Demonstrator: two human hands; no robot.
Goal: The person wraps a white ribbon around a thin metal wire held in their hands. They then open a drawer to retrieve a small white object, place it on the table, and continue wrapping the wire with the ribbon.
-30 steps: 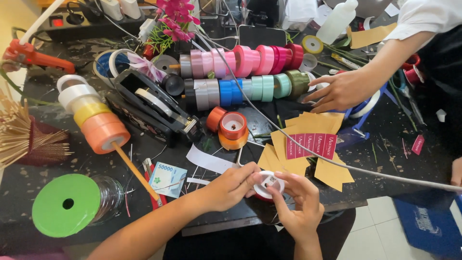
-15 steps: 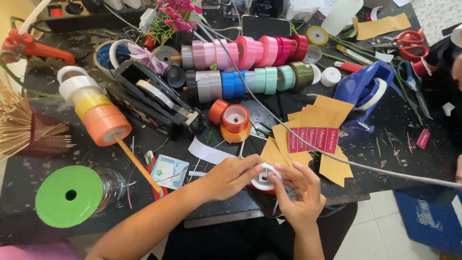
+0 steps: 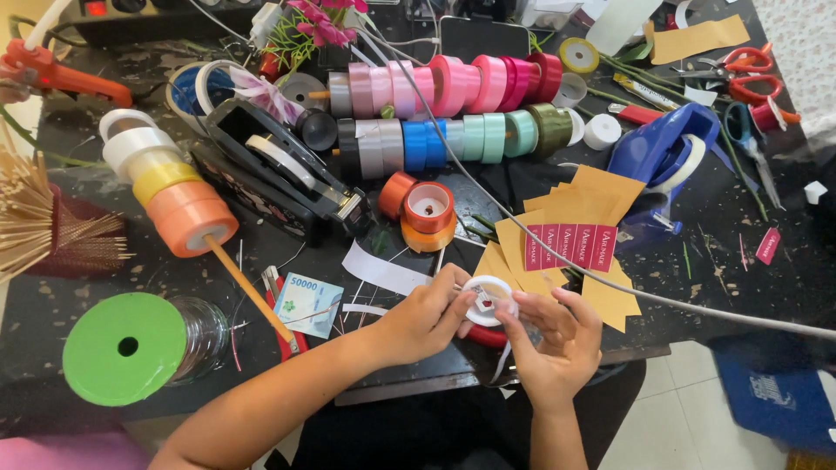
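A small white tape roll [image 3: 488,300] is held low in the middle of the frame, just above the near edge of the dark table [image 3: 714,261]. It is pinched between both hands: the left hand [image 3: 422,318] is closed on its left rim with thumb and fingertips, and the right hand [image 3: 557,335] is curled around its right side, fingers half bent. A thin pale strip appears to trail down from the roll past the right palm, though the view there is blurred and this cannot be told for sure.

The roll is judged to be light and stiff at the core, with a smooth, somewhat slippery rim; the loose end is likely soft and sticky. It is best taken by the outer rim or through the centre hole, not by the free strip.

Just beyond the hands a stack of yellow cards [image 3: 575,235] lies, and orange ribbon spools [image 3: 427,213] stand near it. A green lid [image 3: 126,348] sits at lower left.
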